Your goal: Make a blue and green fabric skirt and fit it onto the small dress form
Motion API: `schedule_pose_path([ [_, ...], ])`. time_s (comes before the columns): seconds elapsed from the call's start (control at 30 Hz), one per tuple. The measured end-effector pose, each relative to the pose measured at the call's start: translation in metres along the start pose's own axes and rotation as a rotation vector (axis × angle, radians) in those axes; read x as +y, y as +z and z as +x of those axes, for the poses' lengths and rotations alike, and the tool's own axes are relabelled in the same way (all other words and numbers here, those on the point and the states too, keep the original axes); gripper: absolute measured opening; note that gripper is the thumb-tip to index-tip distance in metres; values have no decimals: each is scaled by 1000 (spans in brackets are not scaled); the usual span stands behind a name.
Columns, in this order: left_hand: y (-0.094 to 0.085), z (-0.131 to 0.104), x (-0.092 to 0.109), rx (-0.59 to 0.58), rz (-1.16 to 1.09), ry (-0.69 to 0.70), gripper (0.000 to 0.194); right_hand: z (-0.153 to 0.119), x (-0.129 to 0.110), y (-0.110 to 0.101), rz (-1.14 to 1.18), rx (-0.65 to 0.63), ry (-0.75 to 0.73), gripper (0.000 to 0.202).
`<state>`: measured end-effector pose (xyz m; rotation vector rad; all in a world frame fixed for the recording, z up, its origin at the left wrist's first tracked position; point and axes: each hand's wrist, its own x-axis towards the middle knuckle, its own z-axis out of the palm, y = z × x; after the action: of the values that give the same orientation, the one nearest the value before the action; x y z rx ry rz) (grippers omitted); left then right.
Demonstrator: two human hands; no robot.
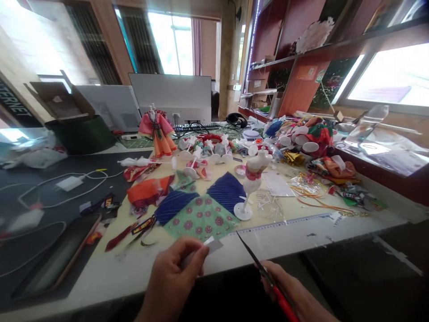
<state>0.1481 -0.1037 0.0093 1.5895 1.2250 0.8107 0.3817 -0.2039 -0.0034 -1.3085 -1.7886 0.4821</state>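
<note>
My left hand (176,273) pinches a small grey-and-white flat piece (214,245) between thumb and fingertips, over the table's front edge. I cannot tell whether it is paper or cloth. Red-handled scissors (264,269) are in my right hand (290,286), with the dark blades pointing up and to the left, apart from the piece. Beyond my hands lies green flowered fabric (201,217) joined by or overlapping dark blue striped fabric (226,190). A white miniature dress form (256,172) with a red-and-gold band stands beside it on a round base.
A ruler (284,224) lies along the front of the table. At the back left, a doll-sized pink and orange dress (157,134) stands before a monitor (170,96). Orange fabric (147,192), several small white stands and scraps cover the middle. A tablet-like dark device (62,255) rests at left.
</note>
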Motion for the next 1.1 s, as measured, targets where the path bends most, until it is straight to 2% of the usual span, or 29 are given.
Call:
schedule_pose_path([
  [0.1, -1, 1, 1, 47, 23, 14, 31, -4, 12, 15, 25, -121, 9, 54],
  [0.23, 0, 2, 1, 108, 55, 72, 30, -16, 31, 33, 9, -186, 2, 69],
  [0.37, 6, 1, 0, 114, 52, 204, 23, -20, 34, 43, -16, -229, 25, 71],
  [0.53, 13, 0, 1, 120, 66, 327, 21, -18, 27, 45, -18, -236, 63, 70],
  [0.67, 16, 0, 1, 120, 86, 337, 20, -17, 23, 43, -39, -256, 137, 56],
  [0.9, 22, -2, -1, 118, 67, 333, 19, -17, 15, 42, -33, -304, 275, 53],
  [1.1, 24, -2, -4, 139, 83, 371, 19, -15, 16, 43, -42, -306, 299, 59],
])
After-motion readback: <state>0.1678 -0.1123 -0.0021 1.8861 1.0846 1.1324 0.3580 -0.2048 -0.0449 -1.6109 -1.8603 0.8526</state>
